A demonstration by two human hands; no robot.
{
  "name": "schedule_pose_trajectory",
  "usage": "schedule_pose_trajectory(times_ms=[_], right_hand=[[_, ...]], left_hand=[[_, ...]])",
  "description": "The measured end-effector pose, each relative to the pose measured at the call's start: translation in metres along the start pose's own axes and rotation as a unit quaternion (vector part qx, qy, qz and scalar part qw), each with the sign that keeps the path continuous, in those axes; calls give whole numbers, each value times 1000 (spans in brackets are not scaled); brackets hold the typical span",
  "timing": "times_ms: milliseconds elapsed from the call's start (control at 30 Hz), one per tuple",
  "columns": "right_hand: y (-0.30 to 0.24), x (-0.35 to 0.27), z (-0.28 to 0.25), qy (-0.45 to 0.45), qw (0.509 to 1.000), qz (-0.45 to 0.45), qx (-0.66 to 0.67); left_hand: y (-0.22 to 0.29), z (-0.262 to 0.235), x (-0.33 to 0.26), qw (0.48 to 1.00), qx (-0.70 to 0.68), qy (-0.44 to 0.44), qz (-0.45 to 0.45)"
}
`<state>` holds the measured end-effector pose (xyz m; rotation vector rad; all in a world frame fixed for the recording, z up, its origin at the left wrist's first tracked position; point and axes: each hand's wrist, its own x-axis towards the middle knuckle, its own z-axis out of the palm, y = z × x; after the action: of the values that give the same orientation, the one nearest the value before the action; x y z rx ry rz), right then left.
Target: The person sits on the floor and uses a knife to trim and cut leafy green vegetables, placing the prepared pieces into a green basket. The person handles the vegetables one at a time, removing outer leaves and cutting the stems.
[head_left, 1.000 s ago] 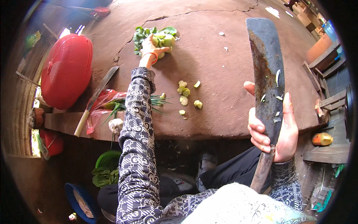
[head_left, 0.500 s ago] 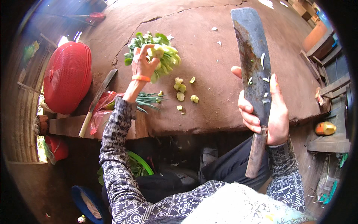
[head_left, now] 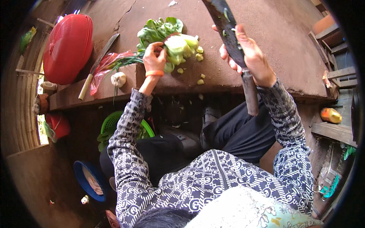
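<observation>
My left hand [head_left: 154, 57] is closed at the near left side of a bunch of leafy greens with pale stalks [head_left: 178, 47], like bok choy, lying on the brown raised surface. Just right of the bunch are several cut stalk ends [head_left: 199, 57]. My right hand [head_left: 253, 57] grips a large, dark-bladed knife [head_left: 234, 43] around the base of its blade. Its wooden handle [head_left: 249, 93] points down toward me, and small pale-green scraps cling to the metal. The blade's tip is cut off by the top of the view.
A second knife [head_left: 100, 62] lies at left beside a red plastic bag [head_left: 108, 64], green onions [head_left: 127, 60] and a garlic bulb [head_left: 118, 79]. Behind them stands a red mesh cover [head_left: 68, 49]. Below the ledge are a green basket [head_left: 110, 121] and a blue basin [head_left: 81, 178].
The view has shifted, so the surface sits higher. My left hand has brought the greens nearer, beside the cut ends. The knife in my right hand has tilted further left, and the garlic has come into sight.
</observation>
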<state>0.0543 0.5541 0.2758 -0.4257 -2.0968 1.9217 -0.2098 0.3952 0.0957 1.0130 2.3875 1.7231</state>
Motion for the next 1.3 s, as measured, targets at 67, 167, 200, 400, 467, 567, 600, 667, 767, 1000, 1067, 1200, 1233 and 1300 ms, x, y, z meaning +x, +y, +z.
schedule_pose_trajectory(times_ms=[67, 167, 200, 400, 467, 567, 600, 667, 767, 1000, 1067, 1200, 1233, 1300], right_hand=[[6, 6, 3, -22, 999, -10, -42], [17, 14, 8, -22, 996, -14, -84], [20, 14, 9, -46, 994, -14, -95], [37, 25, 24, -15, 983, 7, -185], [49, 27, 34, -3, 982, -6, -187], [68, 27, 43, -47, 975, -13, -216], [74, 28, 46, -48, 971, -4, -235], [87, 30, 50, -52, 968, 0, -247], [104, 40, 58, -47, 960, -6, -275], [138, 66, 69, 35, 914, -115, -387], [141, 79, 73, 29, 910, -101, -400], [132, 121, 74, 29, 933, 39, -357], [133, 126, 74, 9, 947, 10, -322], [133, 135, 66, -9, 968, -13, -251]], left_hand=[[-14, 3, 9, 995, 55, 54, -64], [-22, 6, 18, 992, 113, 47, -14], [-20, 5, 17, 994, 95, 25, -55], [21, -1, 2, 990, 119, -54, -58], [31, -3, -4, 991, 114, -57, -37], [39, -6, -6, 984, -13, -82, -158], [37, -7, -5, 984, -9, -83, -157], [34, -7, -3, 981, -12, -95, -166], [21, -5, 2, 976, -32, -111, -182], [11, 3, 4, 986, -88, -94, -111], [22, 7, -2, 973, -123, -133, -145], [51, 25, 2, 958, -248, -132, 58], [51, 12, 9, 958, -272, -95, -12], [47, -19, 20, 969, -232, -30, -81]])
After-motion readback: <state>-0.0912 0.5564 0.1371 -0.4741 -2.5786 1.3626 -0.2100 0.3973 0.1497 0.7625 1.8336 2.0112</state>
